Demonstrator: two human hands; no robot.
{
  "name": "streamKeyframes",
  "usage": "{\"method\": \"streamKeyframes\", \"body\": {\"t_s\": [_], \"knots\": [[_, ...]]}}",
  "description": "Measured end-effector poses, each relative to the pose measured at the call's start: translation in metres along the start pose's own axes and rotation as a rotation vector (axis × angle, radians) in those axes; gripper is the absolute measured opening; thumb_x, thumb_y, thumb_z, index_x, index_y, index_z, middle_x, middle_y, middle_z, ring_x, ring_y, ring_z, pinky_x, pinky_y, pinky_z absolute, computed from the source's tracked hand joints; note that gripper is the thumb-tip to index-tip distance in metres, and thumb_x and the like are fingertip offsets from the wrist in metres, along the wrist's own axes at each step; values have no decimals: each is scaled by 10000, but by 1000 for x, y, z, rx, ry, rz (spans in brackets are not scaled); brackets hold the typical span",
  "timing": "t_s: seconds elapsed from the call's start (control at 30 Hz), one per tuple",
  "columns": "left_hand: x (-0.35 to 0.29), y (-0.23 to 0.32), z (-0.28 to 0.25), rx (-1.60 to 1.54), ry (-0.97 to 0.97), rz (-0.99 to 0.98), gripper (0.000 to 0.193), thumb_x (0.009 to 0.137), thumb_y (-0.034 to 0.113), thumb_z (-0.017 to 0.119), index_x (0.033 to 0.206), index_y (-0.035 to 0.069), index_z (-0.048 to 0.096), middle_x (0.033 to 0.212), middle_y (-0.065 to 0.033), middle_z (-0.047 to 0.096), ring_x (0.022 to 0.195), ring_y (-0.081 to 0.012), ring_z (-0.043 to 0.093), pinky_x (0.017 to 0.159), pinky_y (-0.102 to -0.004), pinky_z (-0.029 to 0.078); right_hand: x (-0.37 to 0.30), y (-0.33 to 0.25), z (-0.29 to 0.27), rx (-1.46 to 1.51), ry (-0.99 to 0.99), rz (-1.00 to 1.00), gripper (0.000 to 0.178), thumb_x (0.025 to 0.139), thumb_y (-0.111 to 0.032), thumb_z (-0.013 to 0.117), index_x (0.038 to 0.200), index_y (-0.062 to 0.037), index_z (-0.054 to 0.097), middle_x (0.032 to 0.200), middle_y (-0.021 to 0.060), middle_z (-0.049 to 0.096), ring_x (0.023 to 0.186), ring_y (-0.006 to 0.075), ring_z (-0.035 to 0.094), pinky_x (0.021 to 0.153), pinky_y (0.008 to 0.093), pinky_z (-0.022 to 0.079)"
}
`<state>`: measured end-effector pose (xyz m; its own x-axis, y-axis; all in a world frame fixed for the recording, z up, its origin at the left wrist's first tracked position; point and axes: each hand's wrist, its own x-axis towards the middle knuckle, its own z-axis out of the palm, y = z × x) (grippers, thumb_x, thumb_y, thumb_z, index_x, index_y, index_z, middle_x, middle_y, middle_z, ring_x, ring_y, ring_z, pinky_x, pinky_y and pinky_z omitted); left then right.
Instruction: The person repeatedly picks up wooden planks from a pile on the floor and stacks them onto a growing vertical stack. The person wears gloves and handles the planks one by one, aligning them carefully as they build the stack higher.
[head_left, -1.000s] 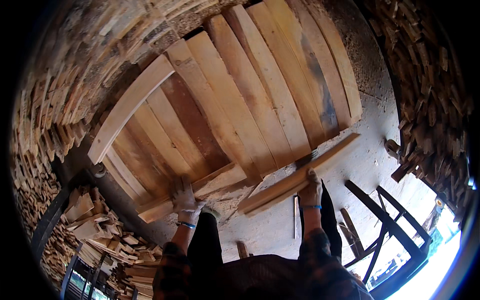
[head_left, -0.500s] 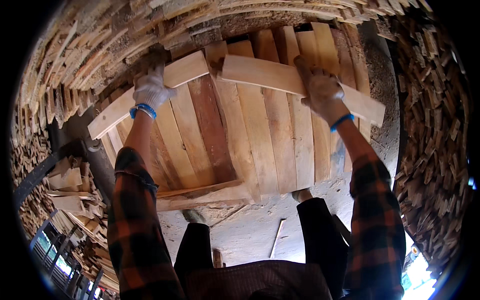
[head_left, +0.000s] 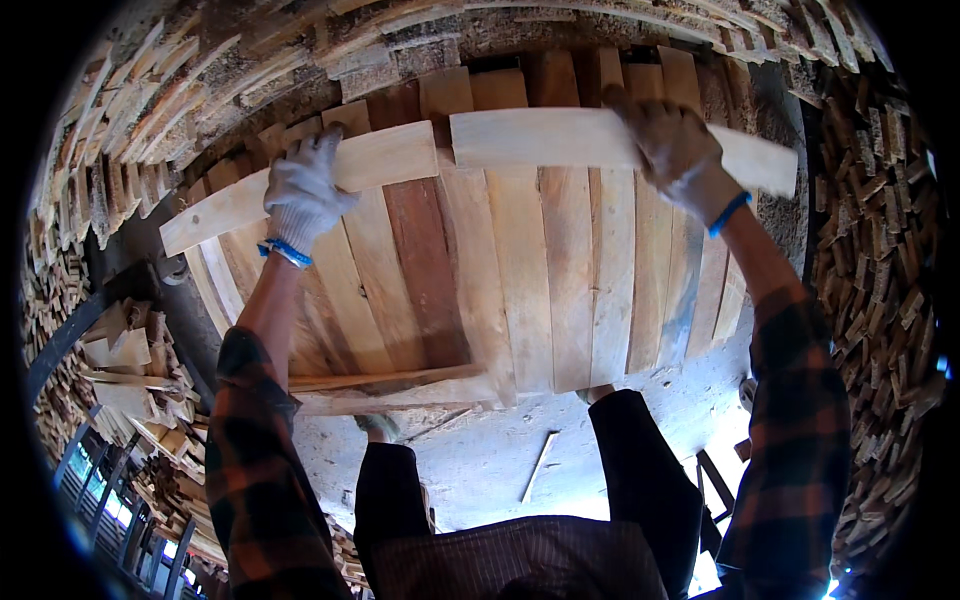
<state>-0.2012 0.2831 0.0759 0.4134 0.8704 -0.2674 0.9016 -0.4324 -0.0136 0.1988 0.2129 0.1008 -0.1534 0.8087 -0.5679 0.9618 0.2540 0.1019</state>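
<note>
While both arms reach forward, each gloved hand grips its own plank. Left hand (head_left: 300, 195), white glove with blue cuff, closed around the left plank (head_left: 300, 188) near its middle; plank tilts, its left end lower, out over the stack's left edge. Right hand (head_left: 672, 148), soiled glove, blue cuff, clamped on the right plank (head_left: 560, 138), which lies nearly level across the far part of the stack, its right end past the hand. Inner ends of the two planks sit just apart, not touching. Both held above the stack (head_left: 520, 290) of long boards laid side by side, running away from the person; one reddish board among pale ones. Plaid sleeves, dark trousers below. Concrete floor (head_left: 480, 460) at the stack's near edge, a thin stick (head_left: 540, 465) lying on it. Piled offcuts (head_left: 870, 270) wall the right side; more scrap wood (head_left: 120, 350) at left.
</note>
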Motion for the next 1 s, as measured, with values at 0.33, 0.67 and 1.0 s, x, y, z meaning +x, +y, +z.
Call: {"method": "streamKeyframes", "body": {"t_s": [0.33,0.67,1.0], "knots": [[-18,-20,32,-97,-58,-97,795,621,297,774,1340,130,478,1291,-148,523,1191,-337,479,1028,-454,376,44,-13,8,117,287,-182,386,843,-73,509,1224,-16,503,988,181,639,822,357,643,692,399,544],[-101,16,-45,-536,72,-192,1050,687,487,744,1481,36,226,1486,-214,327,1380,-364,302,1102,-488,288,18,-108,-55,-34,-100,277,883,739,-197,733,1467,-67,251,1383,180,442,1255,344,462,1067,407,369],[-549,-111,8,-1493,727,-1557,705,818,155,736,1426,51,394,1344,-207,513,1195,-241,535,944,-318,470,-68,-431,-86,1092,-117,-343,962,718,-249,788,1496,-89,244,1424,227,421,1306,334,433,1070,415,378]]}}
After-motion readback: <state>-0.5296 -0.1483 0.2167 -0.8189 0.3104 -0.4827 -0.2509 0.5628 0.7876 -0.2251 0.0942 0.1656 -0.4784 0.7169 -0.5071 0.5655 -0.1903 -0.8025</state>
